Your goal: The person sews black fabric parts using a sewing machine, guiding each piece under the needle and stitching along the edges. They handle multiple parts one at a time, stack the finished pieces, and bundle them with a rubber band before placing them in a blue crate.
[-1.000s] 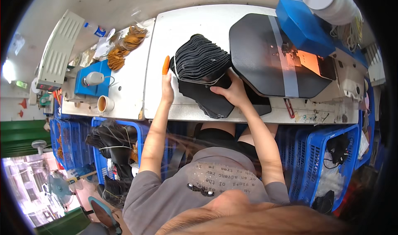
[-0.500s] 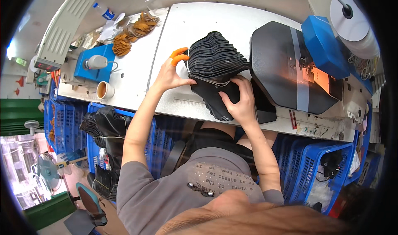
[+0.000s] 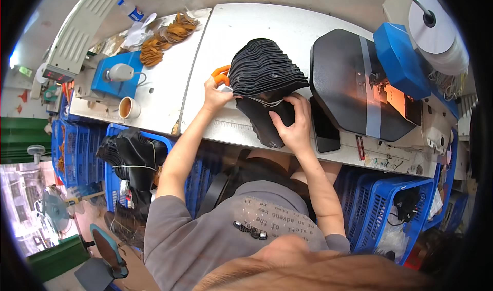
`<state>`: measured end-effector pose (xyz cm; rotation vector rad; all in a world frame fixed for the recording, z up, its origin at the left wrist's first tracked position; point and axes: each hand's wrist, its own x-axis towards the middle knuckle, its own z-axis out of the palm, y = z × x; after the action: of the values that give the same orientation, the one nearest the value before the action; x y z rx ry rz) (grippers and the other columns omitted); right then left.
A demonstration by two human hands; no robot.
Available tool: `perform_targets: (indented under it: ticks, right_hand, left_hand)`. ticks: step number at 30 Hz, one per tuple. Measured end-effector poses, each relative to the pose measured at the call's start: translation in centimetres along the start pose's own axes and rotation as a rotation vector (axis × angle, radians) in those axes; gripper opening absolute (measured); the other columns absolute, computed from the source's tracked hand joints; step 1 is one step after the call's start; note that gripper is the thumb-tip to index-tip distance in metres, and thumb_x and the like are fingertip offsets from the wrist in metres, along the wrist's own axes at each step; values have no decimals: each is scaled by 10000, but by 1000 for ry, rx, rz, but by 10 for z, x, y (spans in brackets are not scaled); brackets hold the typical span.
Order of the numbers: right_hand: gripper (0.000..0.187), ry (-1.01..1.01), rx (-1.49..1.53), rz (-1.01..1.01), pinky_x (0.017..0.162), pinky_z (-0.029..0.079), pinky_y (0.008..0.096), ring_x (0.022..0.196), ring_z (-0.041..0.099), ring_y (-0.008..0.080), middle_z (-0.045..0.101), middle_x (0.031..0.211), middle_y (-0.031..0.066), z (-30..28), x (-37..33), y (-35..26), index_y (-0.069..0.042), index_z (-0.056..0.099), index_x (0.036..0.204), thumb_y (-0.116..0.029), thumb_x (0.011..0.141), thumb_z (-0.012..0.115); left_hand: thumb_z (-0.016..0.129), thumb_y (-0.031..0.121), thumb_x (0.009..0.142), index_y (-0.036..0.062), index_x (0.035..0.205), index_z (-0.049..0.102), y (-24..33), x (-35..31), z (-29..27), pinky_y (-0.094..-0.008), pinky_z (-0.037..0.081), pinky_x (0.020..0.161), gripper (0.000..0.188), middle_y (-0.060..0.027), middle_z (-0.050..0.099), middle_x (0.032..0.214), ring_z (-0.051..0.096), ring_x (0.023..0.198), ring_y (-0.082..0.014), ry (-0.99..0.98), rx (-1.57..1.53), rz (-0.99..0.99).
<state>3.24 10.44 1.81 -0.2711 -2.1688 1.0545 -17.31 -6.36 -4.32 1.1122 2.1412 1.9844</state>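
A thick bundle of black layered pieces point(image 3: 267, 67), leather-like or fabric, lies on the white table in front of me. A thin pale tie point(image 3: 269, 104) crosses its narrow waist, and the lower part spreads toward the table's near edge. My left hand point(image 3: 217, 93) is closed at the bundle's left side by the tie, its thumb against the layers. Orange finger covers point(image 3: 221, 77) sit on two of its fingers, which are partly behind the bundle. With thumb and fingers bent, my right hand point(image 3: 299, 122) grips the bundle's right side just below the tie.
Right of the bundle stand a black machine plate point(image 3: 336, 80), a blue machine head point(image 3: 400, 60), a dark phone point(image 3: 325, 132) and red snips point(image 3: 361, 147). To the left are a paper cup point(image 3: 129, 108) and brown strips point(image 3: 172, 36). Blue baskets point(image 3: 382, 209) flank me below.
My left hand has slid down the bundle's left edge toward the tie, its fingers more curled. The right hand stays nearly in place. The view has shifted slightly.
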Motion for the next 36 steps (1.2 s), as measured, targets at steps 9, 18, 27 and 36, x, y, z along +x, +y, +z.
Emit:
perform_targets:
  ticks: [9, 18, 27, 36]
  right_hand:
    - [363, 114, -6, 53, 865, 410, 398, 983, 494, 318, 561, 1059, 123, 12, -4, -1, -43, 570, 967, -143, 683, 773]
    - [340, -74, -42, -79, 794, 392, 389, 915, 475, 315, 510, 908, 116, 4, 4, 10, -41, 519, 846, -139, 657, 784]
    - [820, 101, -156, 60, 909, 411, 430, 1013, 517, 367, 529, 1091, 213, 14, -4, 15, 47, 418, 1234, -288, 615, 839]
    - [831, -51, -126, 350, 845, 492, 448, 997, 592, 394, 582, 1143, 223, 18, 7, -6, -3, 502, 1225, -429, 595, 837]
  left_hand:
    - [813, 25, 695, -17, 919, 531, 16, -31, 41, -354, 512, 934, 363, -188, 446, 1394, 547, 1153, -239, 263, -328, -80]
    - [778, 58, 677, 4, 1147, 449, 21, -40, 33, -393, 445, 999, 576, -142, 392, 1440, 465, 1240, -230, 111, -196, -146]
    - [531, 419, 866, 92, 1390, 325, 1, -8, 0, -471, 256, 1086, 652, -125, 438, 1379, 352, 1333, -239, 18, -347, -236]
    - [462, 451, 955, -11, 1271, 528, -1, 37, 26, -337, 443, 971, 564, -124, 581, 1230, 567, 1113, -223, 143, -546, -618]
